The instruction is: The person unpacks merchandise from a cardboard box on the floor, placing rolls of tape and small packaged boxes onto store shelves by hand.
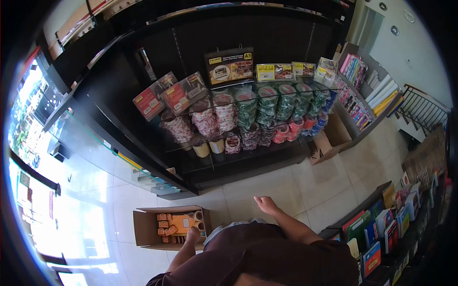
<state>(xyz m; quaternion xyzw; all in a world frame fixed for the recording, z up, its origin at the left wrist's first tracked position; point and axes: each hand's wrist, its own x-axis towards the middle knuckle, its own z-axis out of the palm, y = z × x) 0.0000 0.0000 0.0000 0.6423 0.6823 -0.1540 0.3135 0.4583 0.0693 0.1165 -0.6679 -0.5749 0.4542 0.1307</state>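
Observation:
My left hand (192,234) reaches down into an open cardboard box (144,229) on the floor. Its fingers point away from me and are too small and hidden to show whether they grip anything. Close to that hand lie tape rolls (197,216) with pale cores, beside a flat orange packet (181,223). Several small orange packs (163,224) fill the box's left side. My right hand (267,205) hangs above the tiled floor in front of the shelf, its fingers curled in and apparently holding nothing.
A dark shelf unit (248,171) ahead carries glass shelves with wrapped stacks of tape rolls (286,100), plus packaged goods and an A5 display stand (230,66). Another cardboard box (325,150) sits at its right end. A book rack (377,229) stands close on my right.

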